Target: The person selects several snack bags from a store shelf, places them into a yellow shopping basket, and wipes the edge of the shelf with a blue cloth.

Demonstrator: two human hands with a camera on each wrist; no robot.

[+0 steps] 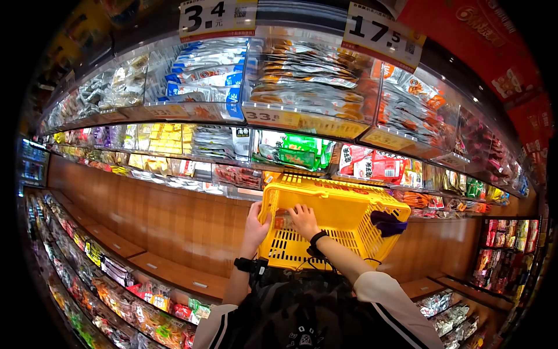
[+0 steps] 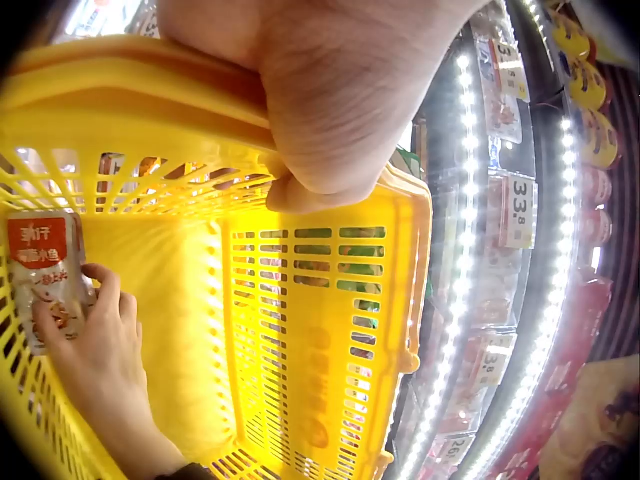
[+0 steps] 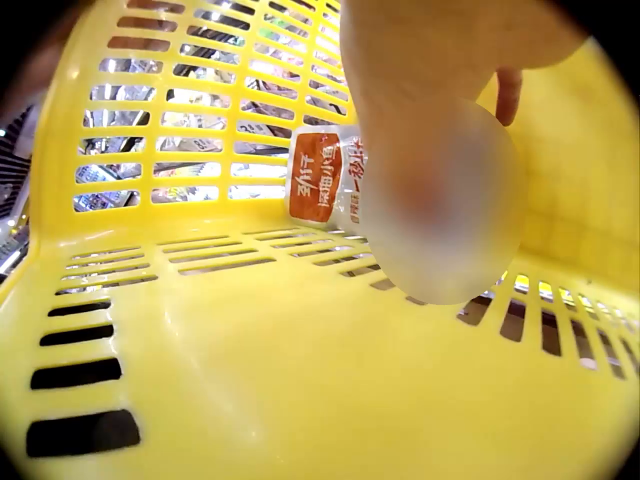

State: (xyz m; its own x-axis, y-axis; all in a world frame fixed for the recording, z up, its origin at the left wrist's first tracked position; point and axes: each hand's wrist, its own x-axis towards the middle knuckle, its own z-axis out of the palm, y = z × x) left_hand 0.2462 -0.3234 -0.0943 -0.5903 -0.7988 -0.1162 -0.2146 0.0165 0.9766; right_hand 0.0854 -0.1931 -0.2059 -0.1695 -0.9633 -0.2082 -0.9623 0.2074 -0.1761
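A yellow basket [image 1: 343,203] is tilted in front of the person, its opening toward them. The left hand [image 1: 256,230] grips its left rim, and the left wrist view shows that hand [image 2: 330,90] curled over the edge. Inside the basket, the right hand [image 1: 303,222] reaches to a silver packet with a red label [image 2: 42,245]. In the left wrist view the right hand [image 2: 105,360] has its fingers spread on the packet's side. The right wrist view shows the packet [image 3: 316,178] against the slotted wall, partly hidden by the hand [image 3: 440,170].
Shelves of bagged snacks [image 1: 308,87] with price signs [image 1: 218,18] stand beyond the basket. A dark purple item [image 1: 388,224] lies at the basket's right side. Lower shelves [image 1: 139,302] with more packets are at the left, and a dark rack [image 1: 505,250] is at the right.
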